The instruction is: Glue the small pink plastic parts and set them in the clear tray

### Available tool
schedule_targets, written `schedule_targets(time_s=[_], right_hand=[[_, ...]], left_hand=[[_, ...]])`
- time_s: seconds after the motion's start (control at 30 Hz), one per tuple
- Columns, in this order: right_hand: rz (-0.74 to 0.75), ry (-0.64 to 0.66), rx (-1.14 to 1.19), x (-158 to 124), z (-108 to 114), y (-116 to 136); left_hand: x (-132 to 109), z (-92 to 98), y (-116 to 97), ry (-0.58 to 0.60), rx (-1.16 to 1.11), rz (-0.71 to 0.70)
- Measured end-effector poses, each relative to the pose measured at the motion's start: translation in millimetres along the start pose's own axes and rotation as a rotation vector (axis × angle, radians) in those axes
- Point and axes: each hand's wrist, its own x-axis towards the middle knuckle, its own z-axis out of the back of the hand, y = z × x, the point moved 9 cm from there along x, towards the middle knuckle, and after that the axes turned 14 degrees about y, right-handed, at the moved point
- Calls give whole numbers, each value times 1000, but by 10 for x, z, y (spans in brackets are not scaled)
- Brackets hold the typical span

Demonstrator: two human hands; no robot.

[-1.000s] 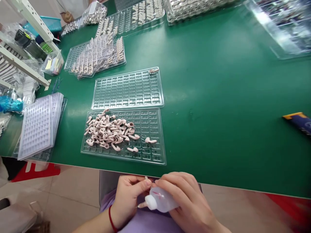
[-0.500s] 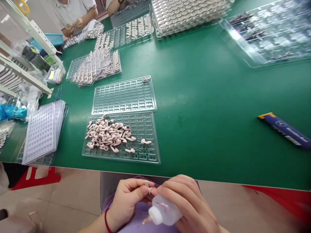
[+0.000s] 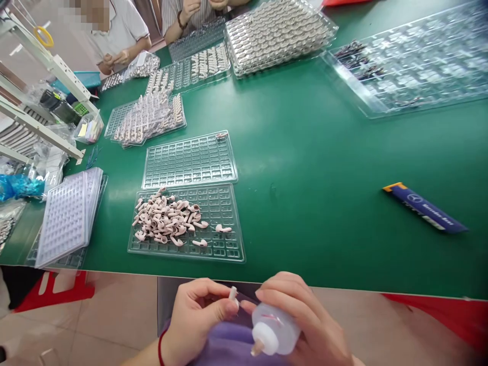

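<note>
Between thumb and fingertips, my left hand [image 3: 196,317] pinches a small white earbud shell [image 3: 233,295] over my lap, below the table's front edge. My right hand [image 3: 305,320] is wrapped round a translucent squeeze bottle [image 3: 276,328] with a white cap, its brownish nozzle tip tilted down toward me. The two hands are a little apart. In front of them on the table, a clear plastic tray [image 3: 224,254] bears a heap of white earbud shells [image 3: 163,218], with a couple lying loose beside the heap.
Behind it lies another clear tray [image 3: 186,160] with one small piece in a corner. White trays [image 3: 64,213] are stacked at left. A blue packet [image 3: 427,208] lies at right. Farther back are a tall tray stack [image 3: 278,35], a large clear tray [image 3: 419,66], and two people's hands.
My hands have drawn apart, the right one moving rightward with the bottle. The left still pinches the earbud shell. The camera view has shifted slightly.
</note>
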Motion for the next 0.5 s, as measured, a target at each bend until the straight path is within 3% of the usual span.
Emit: schedule_targets(time_s=[0.17, 0.3, 0.4, 0.5], right_hand=[[-136, -99, -84, 19, 258, -394], [-313, -168, -148, 26, 377, -686], [-359, -185, -157, 13, 374, -736], [-381, -195, -154, -7, 370, -740]], left_hand=[[252, 73, -809, 9, 513, -319], [764, -4, -1520, 93, 906, -629], [1410, 17, -1855, -13, 1207, -596], [2024, 19, -2063, -83, 1278, -551]])
